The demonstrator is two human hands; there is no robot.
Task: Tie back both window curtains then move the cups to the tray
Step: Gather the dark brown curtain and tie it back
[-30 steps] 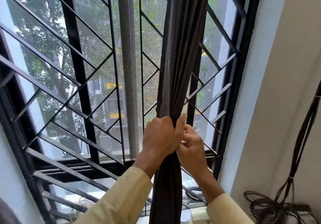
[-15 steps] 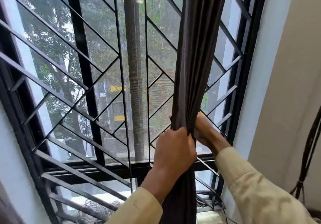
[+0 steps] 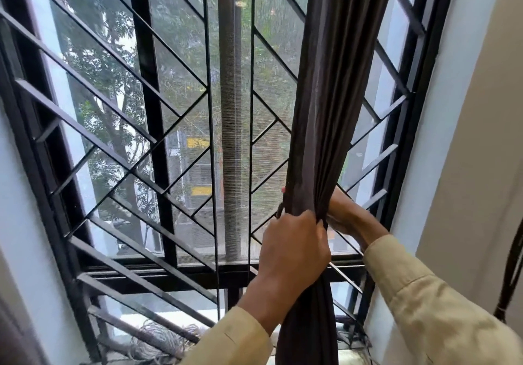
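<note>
A tall window fills the view from 9 to 2 o'clock, barred by a black metal grille (image 3: 119,127) of uprights and slanting bars, with a grey mesh screen post (image 3: 229,110) running down its middle. Daylight comes through it from green trees (image 3: 93,67) and a building with yellow panels (image 3: 198,142) outside. A cream wall (image 3: 486,95) stands at 3 o'clock with dark cables (image 3: 512,265) hanging at 4, and a tangle of pale wire (image 3: 158,339) lies at 7.
</note>
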